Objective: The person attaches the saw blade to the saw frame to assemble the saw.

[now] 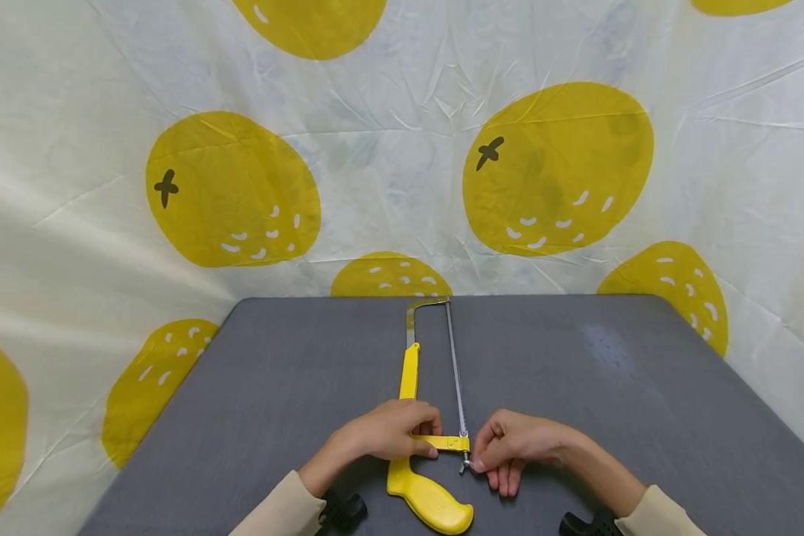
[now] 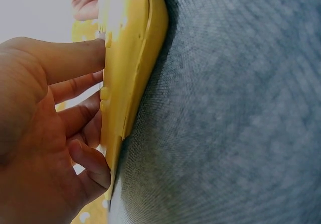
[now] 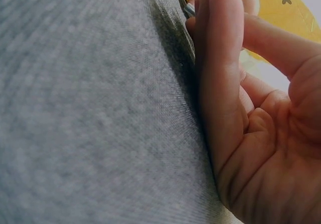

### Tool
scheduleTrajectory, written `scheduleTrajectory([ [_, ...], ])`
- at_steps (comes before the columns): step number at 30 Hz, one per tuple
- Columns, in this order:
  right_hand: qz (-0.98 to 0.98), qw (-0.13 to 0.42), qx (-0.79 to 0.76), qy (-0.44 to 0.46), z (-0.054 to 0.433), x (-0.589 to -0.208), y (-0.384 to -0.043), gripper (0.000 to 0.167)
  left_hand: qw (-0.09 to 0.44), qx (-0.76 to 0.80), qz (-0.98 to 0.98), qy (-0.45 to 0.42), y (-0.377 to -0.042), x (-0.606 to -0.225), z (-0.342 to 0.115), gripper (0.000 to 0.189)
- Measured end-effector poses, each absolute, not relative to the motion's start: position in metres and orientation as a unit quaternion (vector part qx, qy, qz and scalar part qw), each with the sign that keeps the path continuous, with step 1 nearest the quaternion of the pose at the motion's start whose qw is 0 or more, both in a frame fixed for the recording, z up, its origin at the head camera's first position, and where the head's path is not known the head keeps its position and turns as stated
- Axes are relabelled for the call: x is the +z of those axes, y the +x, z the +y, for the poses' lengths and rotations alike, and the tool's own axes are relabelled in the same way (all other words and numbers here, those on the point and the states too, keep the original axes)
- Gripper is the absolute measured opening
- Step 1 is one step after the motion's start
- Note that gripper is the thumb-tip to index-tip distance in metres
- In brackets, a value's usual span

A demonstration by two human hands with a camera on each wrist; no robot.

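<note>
A hacksaw (image 1: 437,504) with a yellow handle lies flat on the table, its handle toward me. Its thin grey blade (image 1: 455,357) runs along the right side, away from me. My left hand (image 1: 394,430) grips the yellow frame just above the handle, thumb and fingers about the crosspiece (image 1: 449,443). At the crosspiece's right end sits a metal wing nut (image 1: 465,464), which the thumb and forefinger of my right hand (image 1: 519,443) pinch. In the left wrist view, fingers hold the edge of the yellow frame (image 2: 128,58). The right fingertips partly hide the metal screw (image 3: 189,9) in the right wrist view.
A dark grey cloth-covered table (image 1: 295,365) spreads under the saw. Behind it and on both sides hangs a white sheet (image 1: 388,171) printed with yellow fruit. The far end of the saw frame (image 1: 429,301) reaches the table's back edge.
</note>
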State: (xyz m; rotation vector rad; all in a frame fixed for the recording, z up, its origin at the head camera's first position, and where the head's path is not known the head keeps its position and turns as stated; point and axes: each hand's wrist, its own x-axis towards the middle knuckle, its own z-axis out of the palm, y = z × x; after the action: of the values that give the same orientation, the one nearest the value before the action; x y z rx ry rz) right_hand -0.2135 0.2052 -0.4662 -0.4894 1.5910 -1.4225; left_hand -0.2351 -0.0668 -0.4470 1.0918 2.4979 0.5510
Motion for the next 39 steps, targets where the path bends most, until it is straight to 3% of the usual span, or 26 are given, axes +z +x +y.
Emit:
scheduleTrajectory([
  [8,0.65,0.458,-0.574,-0.197,0.2038,-0.4621,-0.213,0.031,0.184,0.201,0.883,0.383,-0.2351,-0.444,-0.0677,0.012],
  [30,0.67,0.453,-0.561,-0.179,0.2008,-0.4574,-0.2116,0.018,0.184,0.203,0.883,0.381,-0.2365,-0.4436,-0.0665,0.012],
  [39,0.691,0.421,-0.558,-0.184,0.1976,-0.4598,-0.2077,0.035,0.183,0.201,0.883,0.382,-0.2354,-0.4452,-0.0662,0.013],
])
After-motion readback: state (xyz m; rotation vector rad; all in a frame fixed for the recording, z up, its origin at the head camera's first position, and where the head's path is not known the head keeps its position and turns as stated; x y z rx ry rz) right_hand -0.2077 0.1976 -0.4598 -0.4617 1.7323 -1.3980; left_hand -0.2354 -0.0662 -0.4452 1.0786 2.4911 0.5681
